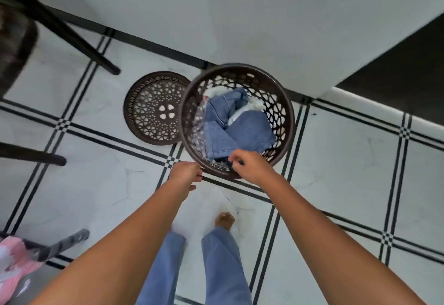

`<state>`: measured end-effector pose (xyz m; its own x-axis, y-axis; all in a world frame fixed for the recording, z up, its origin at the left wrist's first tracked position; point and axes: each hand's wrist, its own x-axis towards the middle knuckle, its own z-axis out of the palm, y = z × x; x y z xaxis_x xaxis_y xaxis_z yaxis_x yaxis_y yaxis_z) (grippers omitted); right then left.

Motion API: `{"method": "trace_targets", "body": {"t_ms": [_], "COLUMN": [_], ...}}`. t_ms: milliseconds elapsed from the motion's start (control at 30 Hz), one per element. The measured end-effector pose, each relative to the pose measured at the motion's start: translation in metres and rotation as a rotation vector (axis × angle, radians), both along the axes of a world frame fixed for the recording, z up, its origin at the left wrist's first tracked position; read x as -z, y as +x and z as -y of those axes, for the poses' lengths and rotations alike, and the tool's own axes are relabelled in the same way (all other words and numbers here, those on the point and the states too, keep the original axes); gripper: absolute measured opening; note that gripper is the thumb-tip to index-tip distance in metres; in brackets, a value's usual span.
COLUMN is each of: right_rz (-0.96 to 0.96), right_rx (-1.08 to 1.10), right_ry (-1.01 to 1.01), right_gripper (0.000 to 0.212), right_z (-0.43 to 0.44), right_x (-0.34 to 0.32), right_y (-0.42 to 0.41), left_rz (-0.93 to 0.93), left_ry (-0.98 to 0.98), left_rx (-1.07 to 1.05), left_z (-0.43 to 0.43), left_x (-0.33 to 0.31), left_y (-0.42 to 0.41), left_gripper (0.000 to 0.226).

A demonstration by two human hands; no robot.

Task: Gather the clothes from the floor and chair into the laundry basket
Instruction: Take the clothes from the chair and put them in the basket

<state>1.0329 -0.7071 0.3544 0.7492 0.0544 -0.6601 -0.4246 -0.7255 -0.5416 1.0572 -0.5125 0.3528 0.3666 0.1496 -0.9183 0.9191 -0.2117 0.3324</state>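
Observation:
A round dark brown laundry basket (287, 122) with lattice walls stands on the tiled floor by the white wall. Blue jeans (242, 131) lie folded inside it over some white cloth (255, 105). My right hand (251, 168) is over the basket's near rim, its fingers pinched at the lower edge of the jeans. My left hand (186, 176) is just outside the near-left rim, fingertips touching it, fingers loosely apart and holding nothing. A pink and white garment (14, 260) hangs at the bottom left edge.
The basket's brown lid (150, 110) lies flat on the floor to the left of the basket. Black chair legs (72, 35) stand at the upper left and at mid left. My bare foot (224, 219) and blue trouser legs are just behind the basket.

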Motion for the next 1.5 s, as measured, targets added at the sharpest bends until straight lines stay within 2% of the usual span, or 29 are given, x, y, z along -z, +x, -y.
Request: {"method": "trace_targets", "body": {"t_ms": [100,233,400,600,700,833,1133,1300,1433,1500], "right_rz": [0.044,0.149,0.254,0.331,0.343,0.379,0.271,0.259,0.208,0.191], "right_rx": [-0.003,0.022,-0.250,-0.601,-0.675,-0.678,-0.598,-0.536,-0.539,-0.585], "right_ry": [0.053,0.102,0.201,0.184,0.188,0.170,0.082,0.040,-0.024,-0.063], "right_gripper": [0.019,0.014,0.014,0.017,0.022,0.023,0.015,0.013,0.017,0.021], "right_z": [-0.025,-0.094,-0.212,-0.338,-0.408,-0.494,-0.645,-0.682,-0.695,-0.702], "right_x": [-0.056,-0.158,-0.277,-0.345,-0.357,-0.350,-0.315,-0.272,-0.215,-0.177], "right_y": [0.004,0.016,0.051,0.131,0.189,0.267,0.431,0.505,0.545,0.565], "left_rz": [0.111,0.282,0.465,0.559,0.567,0.579,0.493,0.367,0.297,0.271], "left_ry": [-0.043,-0.077,-0.030,0.106,0.172,0.169,0.109,0.195,0.499,0.568], "left_rx": [-0.060,-0.082,-0.244,-0.569,-0.680,-0.754,-0.683,-0.443,0.029,0.169], "left_z": [-0.031,-0.084,-0.193,-0.324,-0.394,-0.477,-0.625,-0.665,-0.667,-0.669], "left_x": [-0.064,-0.184,-0.294,-0.346,-0.342,-0.320,-0.270,-0.203,-0.140,-0.103], "left_y": [0.012,0.022,0.015,0.005,0.029,0.102,0.312,0.387,0.413,0.427], "left_gripper": [0.017,0.020,0.019,0.011,0.012,0.013,0.016,0.023,0.072,0.093]}}
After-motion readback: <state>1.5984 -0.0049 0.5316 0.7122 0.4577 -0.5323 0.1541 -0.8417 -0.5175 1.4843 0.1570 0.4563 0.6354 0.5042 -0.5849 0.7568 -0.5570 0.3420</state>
